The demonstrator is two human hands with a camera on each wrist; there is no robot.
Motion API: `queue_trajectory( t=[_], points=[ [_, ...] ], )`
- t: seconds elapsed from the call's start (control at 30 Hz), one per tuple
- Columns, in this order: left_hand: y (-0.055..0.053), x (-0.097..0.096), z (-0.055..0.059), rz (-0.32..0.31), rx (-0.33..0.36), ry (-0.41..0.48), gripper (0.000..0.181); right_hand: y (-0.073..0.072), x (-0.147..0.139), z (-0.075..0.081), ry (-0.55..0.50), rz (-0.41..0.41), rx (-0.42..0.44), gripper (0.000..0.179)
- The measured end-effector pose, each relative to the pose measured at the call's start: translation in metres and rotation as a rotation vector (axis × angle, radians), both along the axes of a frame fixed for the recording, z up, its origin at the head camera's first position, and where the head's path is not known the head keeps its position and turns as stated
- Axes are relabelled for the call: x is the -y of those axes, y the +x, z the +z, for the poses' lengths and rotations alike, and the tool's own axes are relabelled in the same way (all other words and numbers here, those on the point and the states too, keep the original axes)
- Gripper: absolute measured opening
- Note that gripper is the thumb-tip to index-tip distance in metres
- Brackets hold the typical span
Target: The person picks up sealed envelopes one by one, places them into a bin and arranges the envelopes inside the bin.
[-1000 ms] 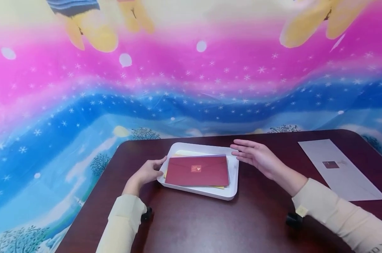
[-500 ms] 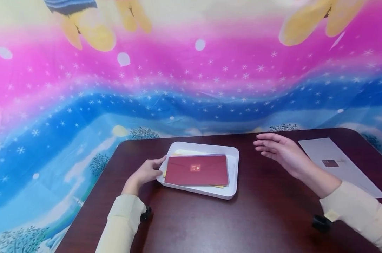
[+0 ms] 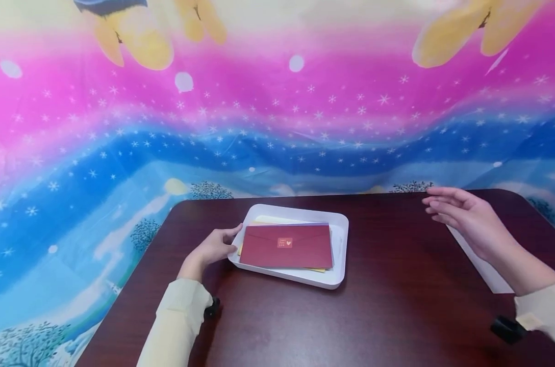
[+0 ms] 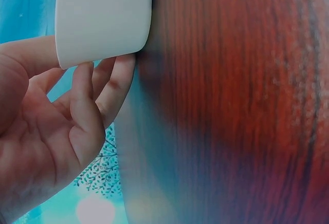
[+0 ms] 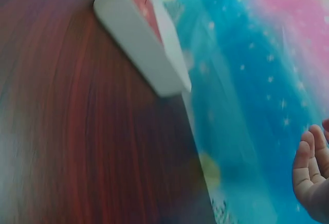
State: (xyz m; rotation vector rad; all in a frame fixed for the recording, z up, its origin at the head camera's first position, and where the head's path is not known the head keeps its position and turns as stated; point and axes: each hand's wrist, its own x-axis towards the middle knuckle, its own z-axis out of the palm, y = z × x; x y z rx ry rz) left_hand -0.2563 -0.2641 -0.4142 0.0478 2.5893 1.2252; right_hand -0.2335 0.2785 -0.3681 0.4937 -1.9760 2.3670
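A white tray (image 3: 341, 239) stands on the dark wooden table, holding a small stack of envelopes. The top one is a dark red envelope (image 3: 263, 252) with a small sticker bearing a heart; yellow and pale edges show beneath it. My left hand (image 3: 211, 248) holds the tray's left side. In the left wrist view, its thumb reaches the rim and its fingers (image 4: 121, 80) lie against the outer wall. My right hand (image 3: 477, 224) is in the air at the right, fingers loosely bent, nothing in them. It partly hides a long pale envelope (image 3: 479, 262) on the table.
The brown table (image 3: 277, 326) ends at a far edge behind the tray. A colourful printed cloth (image 3: 277, 112) with snowflakes hangs behind it. Black wrist-worn devices (image 3: 507, 329) sit under both sleeves.
My right hand has moved right, away from the tray, and now overlaps the pale envelope in the head view. The left hand stays at the tray's left side.
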Motion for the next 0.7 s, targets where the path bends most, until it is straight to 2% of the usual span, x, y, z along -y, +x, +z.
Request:
queue_trajectory(
  t=[0.13, 0.23, 0.43, 0.7],
  points=[
    [-0.001, 0.002, 0.000, 0.006, -0.003, -0.007, 0.068, 0.006, -0.019, -0.001, 0.349, -0.132, 0.062, 0.033],
    [0.000, 0.003, 0.001, 0.009, -0.004, -0.011, 0.068, 0.008, -0.032, -0.003, 0.572, -0.189, 0.115, 0.032],
    [0.001, 0.004, 0.000, 0.002, -0.002, -0.015, 0.068, 0.009, -0.053, -0.015, 0.608, -0.224, 0.108, 0.032],
    [0.000, 0.003, -0.002, 0.003, 0.001, -0.007, 0.068, 0.012, -0.081, -0.036, 0.820, -0.251, 0.080, 0.029]
  ],
)
